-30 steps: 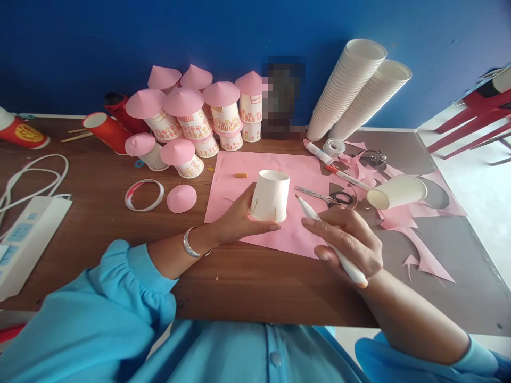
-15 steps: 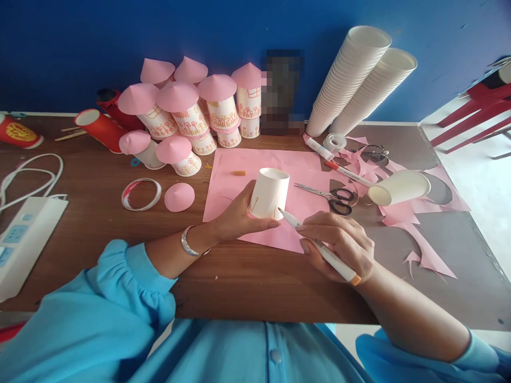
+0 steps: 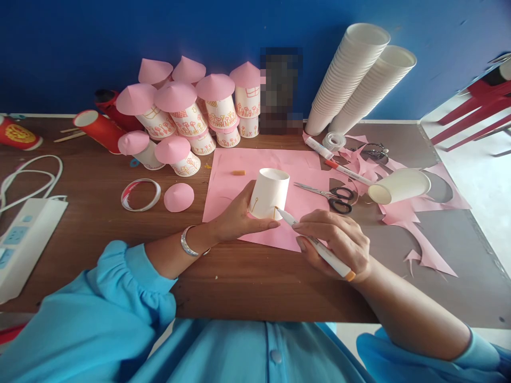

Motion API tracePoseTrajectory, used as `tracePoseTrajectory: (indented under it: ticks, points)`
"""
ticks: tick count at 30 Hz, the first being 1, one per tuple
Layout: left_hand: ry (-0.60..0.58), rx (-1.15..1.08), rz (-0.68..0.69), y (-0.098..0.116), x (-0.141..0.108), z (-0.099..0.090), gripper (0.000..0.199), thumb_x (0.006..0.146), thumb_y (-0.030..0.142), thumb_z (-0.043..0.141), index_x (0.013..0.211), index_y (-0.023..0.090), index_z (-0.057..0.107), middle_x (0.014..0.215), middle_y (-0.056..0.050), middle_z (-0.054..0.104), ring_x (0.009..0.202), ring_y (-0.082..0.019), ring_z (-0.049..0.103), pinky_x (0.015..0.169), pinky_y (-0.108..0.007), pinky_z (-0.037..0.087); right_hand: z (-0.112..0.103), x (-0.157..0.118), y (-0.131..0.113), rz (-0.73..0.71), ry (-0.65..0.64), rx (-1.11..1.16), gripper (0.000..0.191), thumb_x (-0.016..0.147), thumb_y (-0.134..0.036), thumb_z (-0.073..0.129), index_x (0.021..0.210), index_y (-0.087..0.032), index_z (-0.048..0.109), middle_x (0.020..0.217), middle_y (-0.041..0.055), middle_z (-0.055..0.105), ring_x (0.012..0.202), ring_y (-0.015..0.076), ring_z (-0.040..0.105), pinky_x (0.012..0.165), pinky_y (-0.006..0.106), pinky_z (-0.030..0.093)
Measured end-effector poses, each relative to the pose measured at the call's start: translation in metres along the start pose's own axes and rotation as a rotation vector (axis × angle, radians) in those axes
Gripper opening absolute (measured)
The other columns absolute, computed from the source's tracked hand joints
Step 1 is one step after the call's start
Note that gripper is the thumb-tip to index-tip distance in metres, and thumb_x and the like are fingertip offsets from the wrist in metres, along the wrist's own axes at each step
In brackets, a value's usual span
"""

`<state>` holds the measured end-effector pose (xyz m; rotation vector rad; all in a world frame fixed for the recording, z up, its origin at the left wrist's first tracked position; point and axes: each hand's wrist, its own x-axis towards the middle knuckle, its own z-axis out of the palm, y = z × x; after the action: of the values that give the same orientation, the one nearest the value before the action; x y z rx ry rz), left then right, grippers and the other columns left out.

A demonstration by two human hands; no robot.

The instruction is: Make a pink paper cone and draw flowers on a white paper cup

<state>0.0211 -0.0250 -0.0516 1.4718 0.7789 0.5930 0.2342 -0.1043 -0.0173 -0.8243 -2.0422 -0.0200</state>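
Note:
My left hand [image 3: 243, 215] is closed round the lower part of a white paper cup [image 3: 271, 186], thumb along its bottom edge. Two thin orange-brown lines show on the cup's wall, the left one with a small loop at its top. Between the fingers of my right hand [image 3: 337, 239] is a white marker [image 3: 319, 244] with an orange end. Its tip touches the cup at the top of the right line. Below the cup lies a pink paper sheet [image 3: 235, 197], with the orange marker cap [image 3: 238, 173] on it. Black-handled scissors [image 3: 339, 199] rest at the sheet's right.
Several decorated cup towers with pink cone roofs [image 3: 175, 96] stand at the back left. Two stacks of paper cups [image 3: 347, 80] lean on the blue wall. Pink scraps [image 3: 423, 250] and a lying cup [image 3: 399, 186] are right; a tape roll [image 3: 140, 194] and power strip [image 3: 30, 239] are left.
My right hand has shifted slightly left and up with the marker, and a small mark now shows at the top of the right line. My left hand holds the cup still.

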Motion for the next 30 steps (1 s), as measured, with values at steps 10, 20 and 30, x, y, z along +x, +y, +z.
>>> tracePoseTrajectory:
  ticks: [10, 20, 30]
  points:
    - [-0.017, -0.023, 0.011, -0.0024, -0.0005, 0.0002, 0.07, 0.071, 0.044, 0.088, 0.123, 0.022, 0.047, 0.115, -0.008, 0.059, 0.108, -0.027, 0.059, 0.087, -0.041, 0.053, -0.0003, 0.0017, -0.0002, -0.018, -0.002, -0.012, 0.019, 0.089, -0.007, 0.063, 0.106, -0.016, 0.063, 0.076, 0.0044, 0.069, 0.067, 0.016, 0.07, 0.056, 0.027, 0.06]
    - [-0.017, -0.032, 0.005, -0.0005, -0.0004, 0.001, 0.068, 0.071, 0.044, 0.087, 0.121, 0.022, 0.045, 0.115, -0.007, 0.057, 0.107, -0.026, 0.058, 0.086, -0.04, 0.052, 0.0011, -0.0004, 0.0011, -0.014, 0.029, -0.024, 0.018, 0.088, -0.006, 0.063, 0.104, -0.015, 0.062, 0.076, 0.0053, 0.069, 0.066, 0.0158, 0.069, 0.056, 0.026, 0.06]
    - [-0.02, -0.03, 0.014, -0.0022, -0.0002, 0.0002, 0.067, 0.072, 0.043, 0.087, 0.121, 0.023, 0.046, 0.113, -0.007, 0.059, 0.105, -0.026, 0.06, 0.085, -0.04, 0.053, 0.0023, 0.0005, -0.0007, -0.002, 0.012, -0.015, 0.015, 0.089, -0.007, 0.063, 0.103, -0.015, 0.063, 0.075, 0.0048, 0.068, 0.066, 0.0154, 0.068, 0.057, 0.026, 0.06]
